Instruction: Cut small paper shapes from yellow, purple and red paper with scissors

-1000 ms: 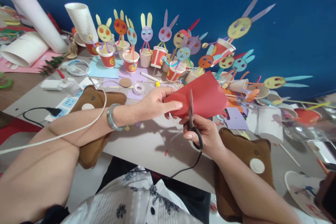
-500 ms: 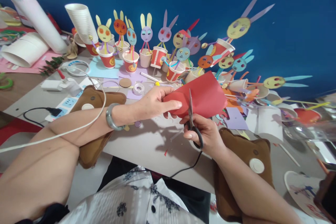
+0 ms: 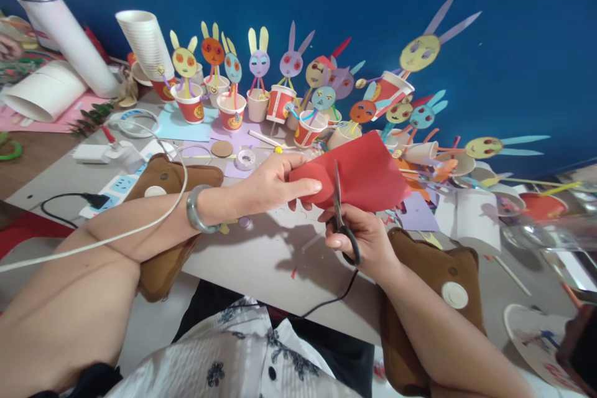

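My left hand [image 3: 275, 185] pinches a sheet of red paper [image 3: 366, 171] at its left end, thumb on top over a rounded red piece. Black-handled scissors [image 3: 351, 242] are in my right hand [image 3: 368, 242], fingers wrapped round the handles. Their blades point up and lie across the red paper just right of my left thumb. The paper hangs above the grey table [image 3: 270, 273], and its right part slants up and away. A small red scrap [image 3: 293, 273] lies on the table below.
Paper cups with rabbit-faced figures [image 3: 259, 63] stand along the blue wall. Brown cushions [image 3: 429, 273] lie by both forearms. A white cable [image 3: 140, 224] crosses over my left forearm; a power strip [image 3: 122, 183] is at the left, a tape roll [image 3: 245, 160] in the middle.
The red paper's right part has tilted slightly and its right corner reaches a little further right and down. Both hands keep nearly the same place. A person's hand now shows at the far left edge.
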Available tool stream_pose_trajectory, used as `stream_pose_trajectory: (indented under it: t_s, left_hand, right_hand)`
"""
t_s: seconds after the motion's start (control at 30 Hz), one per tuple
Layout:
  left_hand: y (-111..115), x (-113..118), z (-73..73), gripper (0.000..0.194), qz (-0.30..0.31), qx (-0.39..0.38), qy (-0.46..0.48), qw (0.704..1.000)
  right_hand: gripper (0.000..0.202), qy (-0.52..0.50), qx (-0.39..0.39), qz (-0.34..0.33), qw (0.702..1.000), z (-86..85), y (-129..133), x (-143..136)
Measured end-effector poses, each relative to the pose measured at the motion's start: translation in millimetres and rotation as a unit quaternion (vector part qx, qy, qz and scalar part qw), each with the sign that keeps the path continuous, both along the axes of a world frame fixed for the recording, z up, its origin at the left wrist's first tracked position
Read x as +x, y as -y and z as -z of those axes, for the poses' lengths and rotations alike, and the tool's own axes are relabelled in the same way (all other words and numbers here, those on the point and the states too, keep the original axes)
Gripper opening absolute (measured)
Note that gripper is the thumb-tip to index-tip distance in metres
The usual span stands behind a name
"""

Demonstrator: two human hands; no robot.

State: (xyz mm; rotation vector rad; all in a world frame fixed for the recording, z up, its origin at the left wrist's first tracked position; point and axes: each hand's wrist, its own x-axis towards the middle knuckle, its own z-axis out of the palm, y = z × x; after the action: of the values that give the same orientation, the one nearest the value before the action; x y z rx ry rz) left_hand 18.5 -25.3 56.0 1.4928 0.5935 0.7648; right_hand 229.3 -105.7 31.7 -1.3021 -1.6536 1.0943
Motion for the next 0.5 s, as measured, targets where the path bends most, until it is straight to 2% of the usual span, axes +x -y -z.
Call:
stream_pose_trajectory:
  t_s: [0.5]
  left_hand:
    - [2.0, 1.6, -4.0, 0.008, 0.001, -0.003, -0.009, 1.000]
  right_hand:
    - [0.055, -0.033, -0.030, -0.013, 0.999, 0.5, -1.4, 1.1]
